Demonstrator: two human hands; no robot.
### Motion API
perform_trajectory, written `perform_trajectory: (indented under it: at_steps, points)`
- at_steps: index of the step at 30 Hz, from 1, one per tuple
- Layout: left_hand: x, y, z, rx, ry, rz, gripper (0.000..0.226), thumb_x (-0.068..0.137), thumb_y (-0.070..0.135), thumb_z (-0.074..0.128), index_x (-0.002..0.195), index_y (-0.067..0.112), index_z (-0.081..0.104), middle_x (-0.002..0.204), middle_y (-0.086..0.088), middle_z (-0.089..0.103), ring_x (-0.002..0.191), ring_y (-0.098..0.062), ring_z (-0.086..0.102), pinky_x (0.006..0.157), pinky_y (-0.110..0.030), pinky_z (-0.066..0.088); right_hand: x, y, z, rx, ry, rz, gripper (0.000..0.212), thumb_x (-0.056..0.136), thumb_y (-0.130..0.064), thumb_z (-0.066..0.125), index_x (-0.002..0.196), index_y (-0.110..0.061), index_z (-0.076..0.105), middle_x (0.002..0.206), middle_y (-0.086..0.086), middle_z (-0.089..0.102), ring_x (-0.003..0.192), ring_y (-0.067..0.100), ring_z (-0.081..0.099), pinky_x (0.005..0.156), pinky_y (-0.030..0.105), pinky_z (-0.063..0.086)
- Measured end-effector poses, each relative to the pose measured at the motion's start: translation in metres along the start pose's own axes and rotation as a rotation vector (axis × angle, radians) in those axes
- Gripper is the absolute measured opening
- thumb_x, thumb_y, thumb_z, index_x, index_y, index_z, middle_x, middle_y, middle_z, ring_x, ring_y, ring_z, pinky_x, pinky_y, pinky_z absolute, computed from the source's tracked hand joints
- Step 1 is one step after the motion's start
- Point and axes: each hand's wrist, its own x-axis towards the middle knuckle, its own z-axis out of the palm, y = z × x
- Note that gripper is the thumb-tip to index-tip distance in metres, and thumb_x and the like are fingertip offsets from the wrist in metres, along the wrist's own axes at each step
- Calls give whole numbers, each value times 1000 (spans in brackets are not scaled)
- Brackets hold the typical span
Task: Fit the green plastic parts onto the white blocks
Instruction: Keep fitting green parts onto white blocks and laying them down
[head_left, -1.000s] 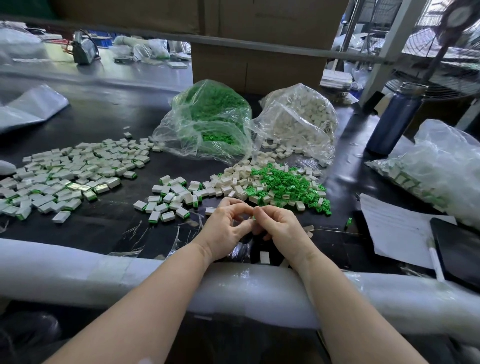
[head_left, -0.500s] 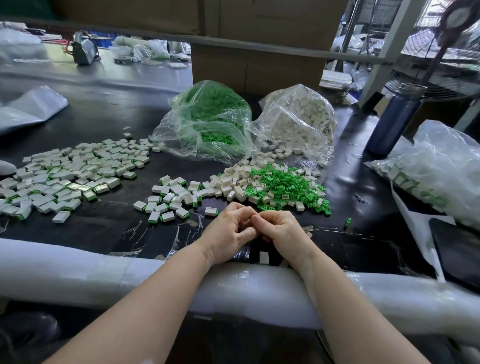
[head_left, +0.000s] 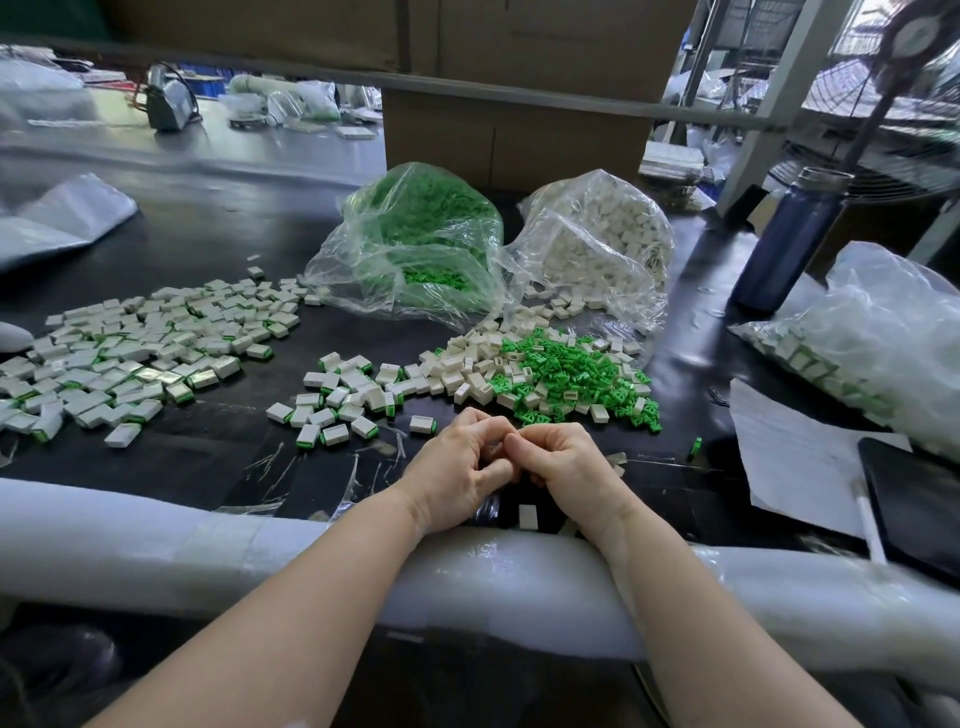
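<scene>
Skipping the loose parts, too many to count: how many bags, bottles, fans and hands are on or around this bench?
Bags holding parts: 3, green, white, and one at the right
Bottle: 1
Fan: 1
Hands: 2, left hand, right hand
Total: 7

Black table (head_left: 218, 244); green parts (head_left: 576, 374), white blocks (head_left: 467, 369), bags (head_left: 415, 244), paper (head_left: 795, 457).

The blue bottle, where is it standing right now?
In the head view the blue bottle stands upright far right on the dark table, between the bag of white blocks and another clear bag.
</scene>
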Motion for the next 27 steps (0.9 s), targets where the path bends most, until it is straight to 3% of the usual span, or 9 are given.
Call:
perform_trajectory:
  at_steps: [7, 12, 17, 19, 23, 27]
  points:
    - [1, -1, 0, -4, -7, 1, 19, 69, 34, 52, 87, 30, 59, 100, 3, 48, 97, -25, 54, 92, -46, 44, 0, 1, 0, 15, 0, -6, 28, 91, -11, 56, 80, 14, 64, 57, 7, 49, 51, 7, 39, 49, 18, 31]
    - [0, -1, 1, -12, -2, 16, 11, 69, 34, 51, 77, 41, 53, 98, 6, 47, 94, -23, 54, 90, -46, 45, 0, 1, 0, 33, 5, -8, 29, 91, -11, 56, 80, 14, 65, 57, 8, 51, 49, 5, 41, 49, 16, 33]
    - [2, -4, 1, -9, 19, 38, 19, 72, 33, 49, 87, 25, 59, 97, 1, 48, 92, -22, 53, 90, -45, 44, -1, -2, 1, 33, -27, -21, 22, 92, -17, 55, 78, -13, 71, 68, 13, 56, 59, 13, 42, 53, 19, 34]
    - [2, -5, 0, -2, 18, 40, 23, 71, 33, 49, 89, 22, 59, 97, 2, 48, 92, -22, 53, 90, -45, 44, -1, -2, 0, 36, -38, -20, 22, 93, -16, 55, 77, -16, 71, 68, 12, 56, 58, 12, 42, 52, 18, 34]
    - [2, -4, 1, -4, 2, 39, 16, 70, 33, 50, 84, 29, 56, 95, 4, 47, 93, -24, 53, 90, -46, 44, -1, -2, 0, 50, -25, -21, 23, 92, -10, 56, 75, -7, 71, 54, -6, 58, 47, -1, 45, 49, 11, 36]
    - [2, -5, 1, -12, -10, 41, 12, 70, 34, 51, 81, 34, 55, 94, 7, 45, 93, -25, 53, 90, -46, 44, -1, -1, -1, 55, -9, -25, 23, 91, -8, 56, 80, 8, 68, 54, -2, 57, 47, -1, 47, 50, 11, 37]
